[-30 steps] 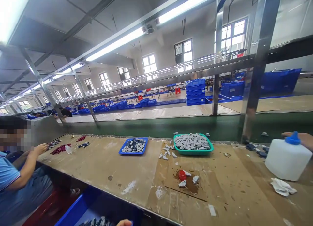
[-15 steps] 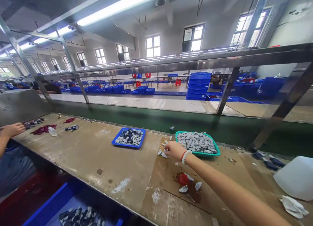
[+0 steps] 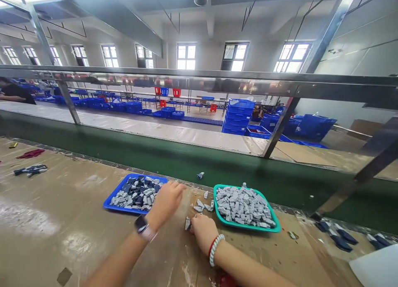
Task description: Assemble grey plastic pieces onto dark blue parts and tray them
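My right hand (image 3: 203, 233), with a red band and a beaded bracelet at its wrist, is low over the table, fingers pinched at a small grey-white and dark piece (image 3: 187, 223). My left hand (image 3: 166, 200), with a watch (image 3: 142, 224), hovers at the right edge of the blue tray (image 3: 107, 205), fingers stretched out and nothing visible in them. Mixed dark and grey-white pieces (image 3: 137, 191) fill that tray. To the right, a green tray (image 3: 277, 227) holds a heap of grey-white pieces (image 3: 244, 206). Several loose pieces (image 3: 199, 205) lie between the trays.
A green belt (image 3: 174, 158) runs behind the table, with one small piece (image 3: 200, 175) on it. Metal posts (image 3: 280, 127) and a rail stand beyond. Dark pieces (image 3: 338, 239) and a white container (image 3: 377, 268) are at the right. A red object (image 3: 226, 280) shows below my right forearm.
My left hand has come into view beside the blue tray. My right hand has shifted nearer and left, away from the loose pieces by the green tray. The view has turned right.
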Demonstrator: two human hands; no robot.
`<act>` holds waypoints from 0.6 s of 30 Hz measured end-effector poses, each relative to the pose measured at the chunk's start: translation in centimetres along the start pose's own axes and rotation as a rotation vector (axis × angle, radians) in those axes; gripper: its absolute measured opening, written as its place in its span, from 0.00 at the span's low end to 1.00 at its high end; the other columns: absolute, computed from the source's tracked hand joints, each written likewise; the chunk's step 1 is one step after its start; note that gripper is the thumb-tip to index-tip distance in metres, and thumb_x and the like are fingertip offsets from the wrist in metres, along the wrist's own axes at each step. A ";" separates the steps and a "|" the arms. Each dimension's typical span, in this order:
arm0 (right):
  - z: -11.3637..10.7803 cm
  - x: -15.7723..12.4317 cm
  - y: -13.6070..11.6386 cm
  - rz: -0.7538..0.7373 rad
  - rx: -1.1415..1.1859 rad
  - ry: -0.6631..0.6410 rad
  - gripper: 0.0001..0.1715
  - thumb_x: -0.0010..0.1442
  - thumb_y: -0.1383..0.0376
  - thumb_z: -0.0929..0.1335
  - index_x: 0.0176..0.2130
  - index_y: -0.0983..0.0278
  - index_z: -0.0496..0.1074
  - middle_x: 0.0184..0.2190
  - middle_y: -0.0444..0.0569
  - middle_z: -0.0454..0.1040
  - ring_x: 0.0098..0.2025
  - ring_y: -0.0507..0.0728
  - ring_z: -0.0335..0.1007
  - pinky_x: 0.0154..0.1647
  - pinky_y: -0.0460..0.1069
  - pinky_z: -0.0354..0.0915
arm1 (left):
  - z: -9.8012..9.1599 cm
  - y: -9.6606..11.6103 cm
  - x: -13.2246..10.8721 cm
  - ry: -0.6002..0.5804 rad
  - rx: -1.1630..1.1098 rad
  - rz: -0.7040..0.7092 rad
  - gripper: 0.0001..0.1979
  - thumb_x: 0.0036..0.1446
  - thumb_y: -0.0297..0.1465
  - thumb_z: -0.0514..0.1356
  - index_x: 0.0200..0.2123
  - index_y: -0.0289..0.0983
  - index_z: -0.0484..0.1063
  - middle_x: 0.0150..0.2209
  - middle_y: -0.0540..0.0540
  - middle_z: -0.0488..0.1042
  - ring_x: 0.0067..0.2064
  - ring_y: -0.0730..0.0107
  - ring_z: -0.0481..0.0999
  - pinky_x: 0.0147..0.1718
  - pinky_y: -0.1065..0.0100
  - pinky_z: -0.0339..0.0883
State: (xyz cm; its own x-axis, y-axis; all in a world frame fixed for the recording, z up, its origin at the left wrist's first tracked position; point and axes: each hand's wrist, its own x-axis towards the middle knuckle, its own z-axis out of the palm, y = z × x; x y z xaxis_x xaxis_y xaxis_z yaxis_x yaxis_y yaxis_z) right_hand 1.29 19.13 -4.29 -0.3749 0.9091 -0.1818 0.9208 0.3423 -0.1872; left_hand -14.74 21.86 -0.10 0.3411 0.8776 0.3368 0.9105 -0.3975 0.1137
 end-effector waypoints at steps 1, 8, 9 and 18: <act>-0.1 0.0 0.0 -0.002 0.012 -0.006 0.09 0.60 0.71 0.67 0.40 0.71 0.75 0.41 0.62 0.76 0.45 0.63 0.74 0.40 0.53 0.70 | 1.6 0.6 4.3 -0.067 0.018 0.054 0.14 0.62 0.24 0.50 0.47 0.40 0.71 0.43 0.44 0.74 0.47 0.62 0.70 0.47 0.60 0.65; -3.3 -2.0 2.9 -0.039 0.188 0.047 0.11 0.60 0.69 0.67 0.45 0.68 0.70 0.40 0.56 0.77 0.43 0.60 0.74 0.41 0.49 0.67 | 9.5 -0.6 18.8 -0.409 0.089 0.131 0.12 0.61 0.33 0.58 0.45 0.33 0.70 0.44 0.43 0.72 0.44 0.63 0.73 0.44 0.56 0.69; -3.9 -3.1 4.0 -0.041 0.271 0.083 0.09 0.61 0.69 0.66 0.43 0.67 0.71 0.39 0.53 0.77 0.41 0.58 0.74 0.41 0.48 0.67 | 9.8 -1.2 19.2 -0.425 0.081 0.129 0.12 0.61 0.33 0.58 0.45 0.33 0.70 0.45 0.43 0.72 0.44 0.63 0.73 0.44 0.56 0.70; 0.2 -17.1 15.1 0.268 0.999 0.455 0.24 0.55 0.47 0.65 0.40 0.62 0.73 0.34 0.52 0.76 0.33 0.58 0.73 0.31 0.47 0.70 | 8.8 -1.2 16.0 -0.218 -0.122 0.021 0.16 0.63 0.35 0.55 0.51 0.34 0.66 0.52 0.40 0.67 0.52 0.58 0.68 0.50 0.51 0.65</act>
State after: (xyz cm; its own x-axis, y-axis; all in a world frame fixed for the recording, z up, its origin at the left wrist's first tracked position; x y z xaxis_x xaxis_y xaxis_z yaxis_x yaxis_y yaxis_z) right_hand 21.55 8.66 -4.20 0.0835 0.9965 -0.0017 0.3900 -0.0343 -0.9202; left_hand -8.30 38.77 -3.11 0.4143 0.9005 0.1324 0.8721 -0.4344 0.2254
